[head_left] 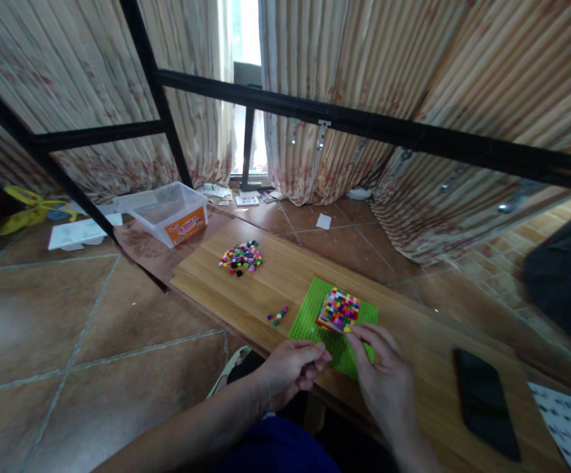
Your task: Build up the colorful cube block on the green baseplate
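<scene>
On a green studded baseplate (pixel 309 305) stands a block of small multicoloured bricks (pixel 339 307), built up in layers. My right hand (pixel 388 374) pinches a small yellow brick (pixel 347 328) between thumb and fingertips at the near corner of that block; I cannot tell if it is pressed down. Over the plate's near left edge, my left hand (pixel 290 371) is closed, thumb against curled fingers, and whatever it may hold is hidden. A few loose bricks (pixel 278 316) lie left of the plate, and a bigger pile of bricks (pixel 242 256) sits farther off.
The wooden board (pixel 423 315) also bears a black phone (pixel 485 402) and a printed sheet (pixel 568 420) at the right. A clear plastic bin (pixel 167 203) with an orange label stands past its left end. A black metal frame (pixel 364 125) crosses before the curtains.
</scene>
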`<state>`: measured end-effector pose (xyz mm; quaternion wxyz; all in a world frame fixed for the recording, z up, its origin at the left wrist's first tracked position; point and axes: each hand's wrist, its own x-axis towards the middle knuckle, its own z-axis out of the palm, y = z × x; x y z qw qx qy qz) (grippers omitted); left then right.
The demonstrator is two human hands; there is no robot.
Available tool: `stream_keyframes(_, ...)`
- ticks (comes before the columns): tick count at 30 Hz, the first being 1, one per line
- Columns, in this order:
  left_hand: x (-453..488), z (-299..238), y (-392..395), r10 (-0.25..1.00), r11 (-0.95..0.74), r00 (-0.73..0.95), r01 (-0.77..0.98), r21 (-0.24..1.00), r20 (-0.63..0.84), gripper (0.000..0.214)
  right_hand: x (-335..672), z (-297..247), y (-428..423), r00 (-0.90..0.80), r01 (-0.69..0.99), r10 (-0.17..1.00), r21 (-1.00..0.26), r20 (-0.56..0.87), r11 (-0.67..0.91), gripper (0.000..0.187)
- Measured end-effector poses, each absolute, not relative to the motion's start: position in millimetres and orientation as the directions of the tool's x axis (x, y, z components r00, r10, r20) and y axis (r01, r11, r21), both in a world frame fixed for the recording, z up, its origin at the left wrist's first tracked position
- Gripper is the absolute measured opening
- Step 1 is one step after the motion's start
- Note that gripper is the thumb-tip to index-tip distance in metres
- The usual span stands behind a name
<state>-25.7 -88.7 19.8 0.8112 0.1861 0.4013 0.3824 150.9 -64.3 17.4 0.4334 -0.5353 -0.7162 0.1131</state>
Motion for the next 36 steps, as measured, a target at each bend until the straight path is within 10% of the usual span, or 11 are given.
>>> stream_keyframes(10,-51.8,7.2,-97.5,0.757,0.641,0.268,-0.481,0.599,-0.595,0.037,154.6,-15.5,-13.6,-0.155,0.873,0.767,-0.278,0.623,0.401,0.032)
stream_keyframes(27,-56.0,2.2,-87.8,0.768,0.628,0.263,-0.483,0.610,-0.583,0.038,153.3,-10.9,-20.0,-0.127,0.885,0.756,-0.271,0.642,0.379,0.024)
stream_keyframes(36,-62.5,-7.8,-91.7,0.760,0.634,0.245,-0.486,0.602,-0.602,0.034,150.9,-14.5,-33.5,-0.257,0.915,0.714,-0.074,0.651,0.396,0.025)
